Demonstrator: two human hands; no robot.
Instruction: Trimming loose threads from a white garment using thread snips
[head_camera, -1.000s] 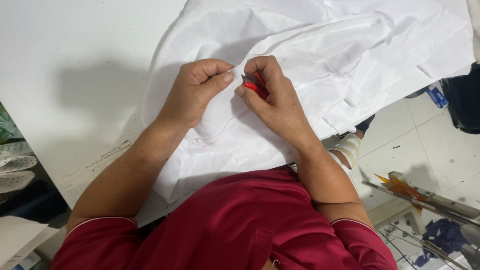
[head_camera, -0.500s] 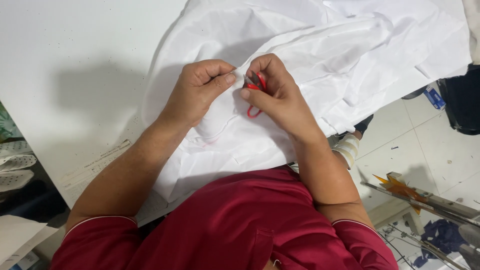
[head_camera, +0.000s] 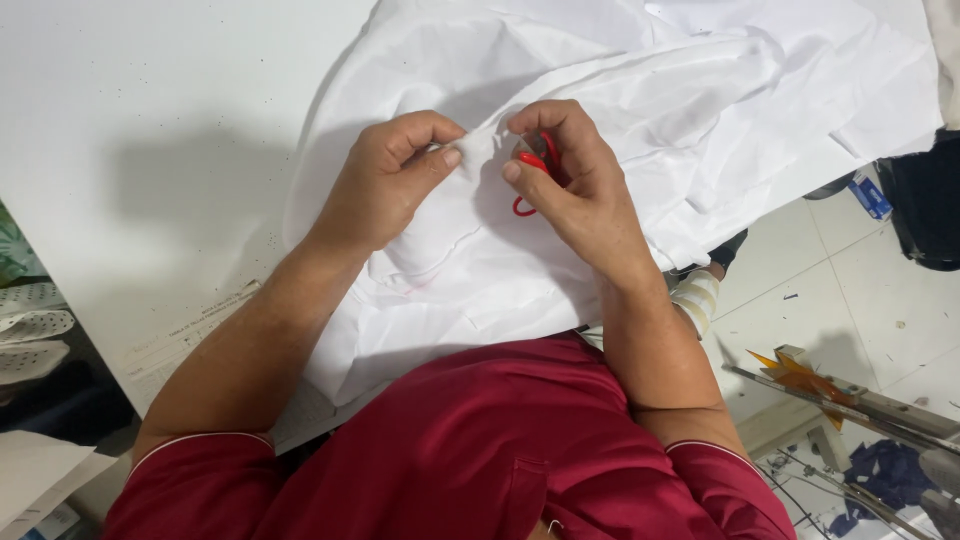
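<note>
Closest to the camera is the person's red shirt (head_camera: 470, 450), and both bare forearms go out from it toward the work. The white fabric (head_camera: 640, 120) hangs over the near edge of the tabletop (head_camera: 150, 120) and comes down to the shirt; the rest of it lies crumpled across the right part of the white surface.

The left hand (head_camera: 390, 180) rests on the fabric and pinches a small raised fold of it between the thumb and the bent fingers, so this hand is closed on the cloth. Just beside it, the right hand (head_camera: 570, 190) is curled around small red scissors (head_camera: 533, 170); a red handle loop shows under the palm and more red shows between the fingers. The blades are hidden by the fingers, so I cannot tell if they are open or touching the fold. The two hands are very near each other, with only the pinched fold between them.

Behind the hands the fabric makes big folds up to the far edge. To the left, the tabletop is bare white with a dark shadow of the arms on it
</note>
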